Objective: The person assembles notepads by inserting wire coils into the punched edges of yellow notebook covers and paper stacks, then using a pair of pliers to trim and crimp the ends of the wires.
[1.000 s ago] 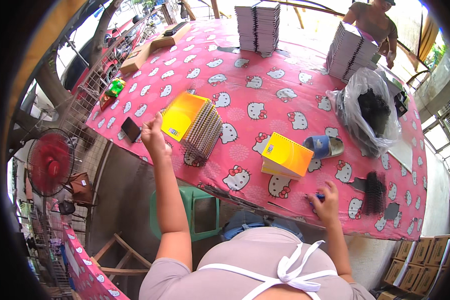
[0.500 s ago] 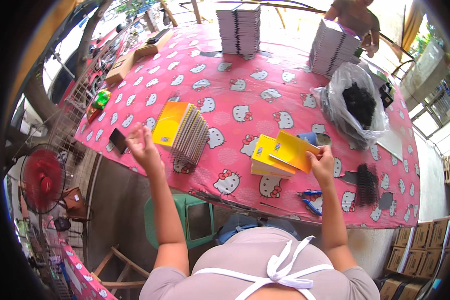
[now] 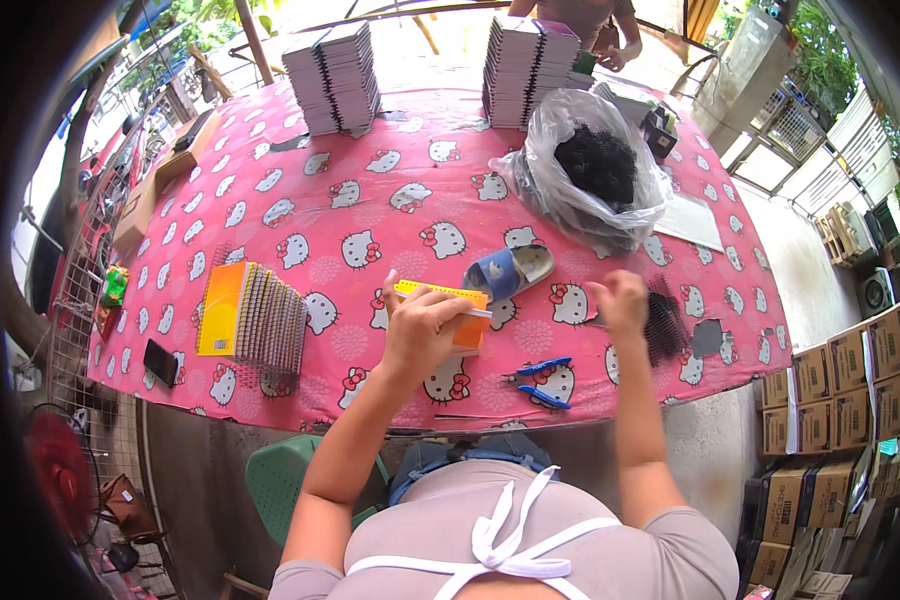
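My left hand [image 3: 425,325] is closed around a small yellow-orange notebook [image 3: 470,297], tilted up above the table, its row of punched holes along the top edge. My right hand [image 3: 622,300] is raised beside a bundle of black binding coils [image 3: 667,325], thumb apart from the loosely bent fingers, with nothing visible in it. Blue-handled pliers [image 3: 545,383] lie open between my hands near the table's front edge. To the left stands a row of yellow spiral notebooks [image 3: 255,318], their coils fanned toward the right.
A blue slipper [image 3: 510,272] lies beyond the notebook. Farther back are a clear plastic bag [image 3: 620,185] of black coils and two tall stacks of bound books [image 3: 332,80]. A phone [image 3: 161,362] lies at the left edge. Another person [image 3: 590,25] stands across the table.
My left hand has come from the left and taken hold of the yellow notebook. My right hand has let it go and moved beside the black coils. The view has shifted right.
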### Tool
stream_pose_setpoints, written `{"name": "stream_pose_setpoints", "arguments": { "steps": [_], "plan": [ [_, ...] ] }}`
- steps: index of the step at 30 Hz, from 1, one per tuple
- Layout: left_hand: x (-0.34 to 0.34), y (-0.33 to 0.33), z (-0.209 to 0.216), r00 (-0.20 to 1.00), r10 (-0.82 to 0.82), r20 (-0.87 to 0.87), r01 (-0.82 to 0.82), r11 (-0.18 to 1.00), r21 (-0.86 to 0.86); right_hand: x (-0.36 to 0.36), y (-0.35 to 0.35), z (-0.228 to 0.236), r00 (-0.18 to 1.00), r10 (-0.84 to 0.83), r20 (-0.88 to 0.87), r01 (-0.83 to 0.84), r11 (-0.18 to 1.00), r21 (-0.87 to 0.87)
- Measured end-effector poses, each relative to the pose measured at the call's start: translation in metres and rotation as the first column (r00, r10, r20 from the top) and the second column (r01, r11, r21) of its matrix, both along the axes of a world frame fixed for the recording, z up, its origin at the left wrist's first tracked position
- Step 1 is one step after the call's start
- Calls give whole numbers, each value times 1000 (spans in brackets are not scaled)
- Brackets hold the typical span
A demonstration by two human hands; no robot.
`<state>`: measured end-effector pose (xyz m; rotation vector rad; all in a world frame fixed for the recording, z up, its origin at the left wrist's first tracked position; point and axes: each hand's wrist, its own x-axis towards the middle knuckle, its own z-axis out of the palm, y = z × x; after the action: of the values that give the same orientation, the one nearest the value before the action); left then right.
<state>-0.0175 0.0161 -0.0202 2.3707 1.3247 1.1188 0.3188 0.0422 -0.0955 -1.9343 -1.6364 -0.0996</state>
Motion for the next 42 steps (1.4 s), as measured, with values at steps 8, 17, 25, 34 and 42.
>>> {"name": "stream_pose_setpoints", "arguments": {
  "steps": [8, 17, 25, 34, 42],
  "plan": [
    [8, -8, 1, 981, 184, -55, -180, 981, 75, 70, -12, -22, 956, -283, 83, 293, 886, -359],
    [8, -2, -9, 972, 160, 171, -170, 984, 44, -64, -33, 47, 846, 432, -314, -409, 902, 140],
    [5, -1, -8, 977, 183, 112, -188, 981, 41, -127, -30, 86, 682, 579, -447, -573, 803, 167],
    [8, -4, -6, 971, 209, 117, -215, 976, 36, -123, -12, 92, 479, 557, -678, -775, 631, -29],
    [4, -6, -14, 967, 193, 166, -189, 981, -36, -141, -22, 88, 676, 698, -238, -710, 703, 46]
  ]
}}
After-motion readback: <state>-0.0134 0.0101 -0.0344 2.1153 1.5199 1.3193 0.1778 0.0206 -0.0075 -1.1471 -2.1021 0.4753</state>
